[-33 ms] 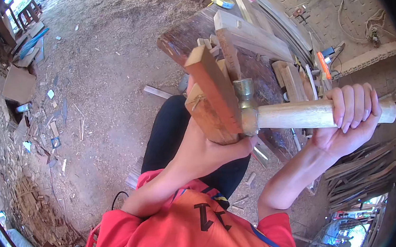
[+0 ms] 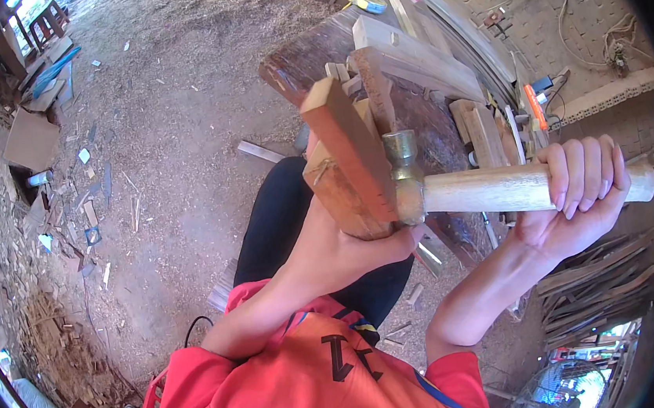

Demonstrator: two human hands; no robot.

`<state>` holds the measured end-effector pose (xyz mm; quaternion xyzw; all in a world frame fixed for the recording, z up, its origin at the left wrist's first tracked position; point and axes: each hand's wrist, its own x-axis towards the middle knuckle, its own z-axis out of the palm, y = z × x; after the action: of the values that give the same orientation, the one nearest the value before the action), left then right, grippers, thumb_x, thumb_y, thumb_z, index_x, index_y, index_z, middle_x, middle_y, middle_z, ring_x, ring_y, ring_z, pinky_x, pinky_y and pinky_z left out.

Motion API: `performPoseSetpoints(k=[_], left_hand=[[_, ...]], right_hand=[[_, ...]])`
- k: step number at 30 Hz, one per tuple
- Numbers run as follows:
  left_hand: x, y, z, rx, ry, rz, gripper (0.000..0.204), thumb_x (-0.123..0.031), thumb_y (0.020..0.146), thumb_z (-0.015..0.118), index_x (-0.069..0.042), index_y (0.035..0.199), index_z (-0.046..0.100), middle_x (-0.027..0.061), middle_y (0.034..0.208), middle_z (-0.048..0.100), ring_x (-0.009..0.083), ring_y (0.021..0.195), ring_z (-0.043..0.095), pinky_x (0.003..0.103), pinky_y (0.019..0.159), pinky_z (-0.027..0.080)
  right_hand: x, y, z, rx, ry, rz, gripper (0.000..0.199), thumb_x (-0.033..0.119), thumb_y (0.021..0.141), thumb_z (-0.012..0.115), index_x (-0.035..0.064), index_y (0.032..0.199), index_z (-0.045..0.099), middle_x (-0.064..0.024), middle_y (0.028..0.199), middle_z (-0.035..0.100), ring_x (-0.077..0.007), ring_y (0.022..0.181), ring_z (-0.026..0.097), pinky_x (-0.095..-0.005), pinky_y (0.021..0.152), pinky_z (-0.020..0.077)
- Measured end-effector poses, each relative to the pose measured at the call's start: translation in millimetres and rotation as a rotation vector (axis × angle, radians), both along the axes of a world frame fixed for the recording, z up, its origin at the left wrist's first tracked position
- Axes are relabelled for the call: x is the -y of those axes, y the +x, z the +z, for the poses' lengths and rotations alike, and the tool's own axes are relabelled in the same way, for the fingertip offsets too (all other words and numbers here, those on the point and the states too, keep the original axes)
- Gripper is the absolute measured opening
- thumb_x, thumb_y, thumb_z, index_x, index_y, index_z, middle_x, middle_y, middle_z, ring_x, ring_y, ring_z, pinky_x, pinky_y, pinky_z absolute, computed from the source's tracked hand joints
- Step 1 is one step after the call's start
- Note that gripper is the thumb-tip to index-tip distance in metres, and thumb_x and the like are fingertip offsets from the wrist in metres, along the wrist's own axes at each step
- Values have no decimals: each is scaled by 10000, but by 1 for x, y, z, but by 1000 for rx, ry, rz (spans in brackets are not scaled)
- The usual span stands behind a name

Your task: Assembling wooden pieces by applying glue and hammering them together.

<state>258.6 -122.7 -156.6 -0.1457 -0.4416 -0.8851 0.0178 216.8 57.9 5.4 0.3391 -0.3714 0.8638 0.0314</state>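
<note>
My left hand grips the lower end of a reddish-brown wooden piece made of two joined blocks, held up over my black-trousered knee. My right hand is wrapped around the far end of a hammer's pale wooden handle. The handle lies level, pointing left. The hammer's metal head rests against the right side of the wooden piece, just above my left thumb.
A thick dark wooden slab with planks stacked on it stands ahead. An orange-handled tool lies to the right. Thin wood strips are piled at lower right. Sawdust, offcuts and cardboard cover the dirt floor on the left.
</note>
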Motion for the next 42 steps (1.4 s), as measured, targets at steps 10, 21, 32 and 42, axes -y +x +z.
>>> performPoseSetpoints(k=[10,21,32,42], left_hand=[[19,-7,37,-374,-298,524,1208,-145,605,935,-21,1596,255,154,1498,449,257,1386,445,418,1168,350],[55,-22,-30,221,-116,189,661,-155,880,684,4,1469,429,148,1315,621,278,1178,644,411,1053,501],[44,-31,-26,195,-42,188,685,-232,862,675,-23,1467,433,151,1353,596,315,1237,619,468,1041,525],[-7,-55,-29,321,34,-54,639,-300,924,609,-25,1470,424,163,1368,589,318,1242,617,471,1031,530]], right_hand=[[33,3,-51,219,216,-93,368,245,1061,446,167,707,385,31,518,351,-93,380,325,-268,381,316],[-5,-3,-31,165,258,-373,393,223,1068,424,167,686,351,49,506,307,-89,387,266,-262,396,285],[-16,-9,-12,6,342,-330,365,198,1078,396,156,717,364,49,534,323,-86,416,285,-253,439,311],[-80,31,24,-120,240,-502,357,179,1077,437,161,724,386,51,541,324,-68,420,270,-240,444,309]])
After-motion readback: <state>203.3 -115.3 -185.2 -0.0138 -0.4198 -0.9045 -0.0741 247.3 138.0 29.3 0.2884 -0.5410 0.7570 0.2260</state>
